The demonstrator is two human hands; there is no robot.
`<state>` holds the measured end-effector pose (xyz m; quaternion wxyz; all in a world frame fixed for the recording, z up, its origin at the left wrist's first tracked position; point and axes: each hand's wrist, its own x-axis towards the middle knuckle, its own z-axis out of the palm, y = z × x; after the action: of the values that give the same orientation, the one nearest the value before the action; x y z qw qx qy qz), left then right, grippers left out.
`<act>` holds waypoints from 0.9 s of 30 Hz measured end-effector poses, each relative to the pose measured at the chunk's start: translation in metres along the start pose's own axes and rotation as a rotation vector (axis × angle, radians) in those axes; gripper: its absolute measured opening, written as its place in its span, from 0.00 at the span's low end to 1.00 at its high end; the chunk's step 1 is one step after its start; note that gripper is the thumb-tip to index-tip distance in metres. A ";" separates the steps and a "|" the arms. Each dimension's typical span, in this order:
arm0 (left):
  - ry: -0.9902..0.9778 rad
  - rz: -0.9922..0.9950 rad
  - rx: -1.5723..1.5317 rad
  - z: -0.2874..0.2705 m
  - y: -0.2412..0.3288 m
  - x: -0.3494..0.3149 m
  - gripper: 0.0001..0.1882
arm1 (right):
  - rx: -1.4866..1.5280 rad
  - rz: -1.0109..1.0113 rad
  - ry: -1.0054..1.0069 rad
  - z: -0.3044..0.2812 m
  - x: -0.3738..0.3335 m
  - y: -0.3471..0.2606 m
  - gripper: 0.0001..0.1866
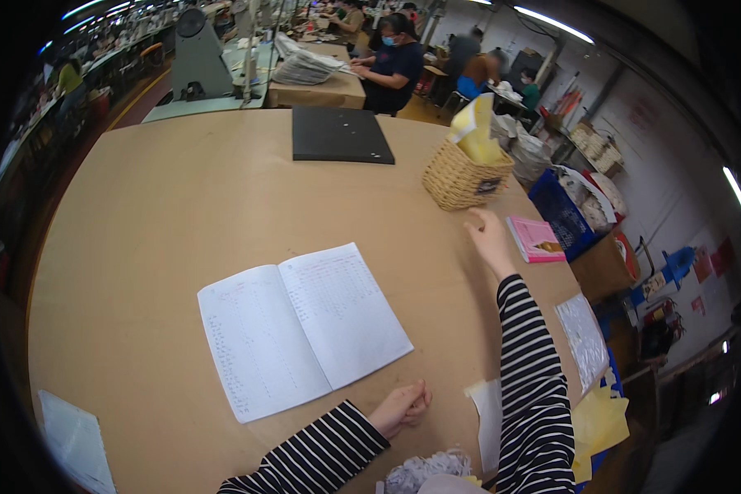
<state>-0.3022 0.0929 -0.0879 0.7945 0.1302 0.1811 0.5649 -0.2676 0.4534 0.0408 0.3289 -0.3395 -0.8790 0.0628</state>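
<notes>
An open notebook (346, 317) with handwritten pages lies on the brown-covered table (165, 206) in front of me. My left hand (401, 409) rests below its lower right corner, fingers curled in and nothing seen in them. With my arm stretched forward, my right hand (490, 241) is just short of a woven basket (463, 177), its thumb and fingers a little apart and holding nothing I can see. Yellow and white papers (476, 136) stand up out of the basket. A pink booklet (538, 240) lies to the right of that hand.
A black flat board (342, 136) lies at the table's far edge. Clear plastic packets lie at the right (583, 337) and lower left (76, 440) edges. White scraps (428, 472) are near me. Beyond are a sewing machine (199, 62) and a masked co-worker (393, 66).
</notes>
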 end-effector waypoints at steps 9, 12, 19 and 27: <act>-0.062 -0.035 -0.207 -0.007 0.010 -0.015 0.31 | -0.323 0.110 -0.091 0.052 0.114 0.014 0.33; 0.181 -0.049 -0.115 0.011 0.013 -0.010 0.30 | -0.421 0.130 -0.020 0.046 0.125 0.035 0.26; 0.141 0.072 0.205 0.014 0.019 -0.019 0.29 | -0.266 -0.106 0.133 -0.016 0.066 0.052 0.09; -0.012 0.194 0.075 -0.002 0.011 -0.016 0.26 | -0.731 -0.158 0.061 -0.096 -0.026 -0.028 0.23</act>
<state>-0.3174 0.0819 -0.0832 0.7315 0.1802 0.1841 0.6313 -0.2092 0.4042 0.1102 0.2161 -0.3673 -0.8566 -0.2909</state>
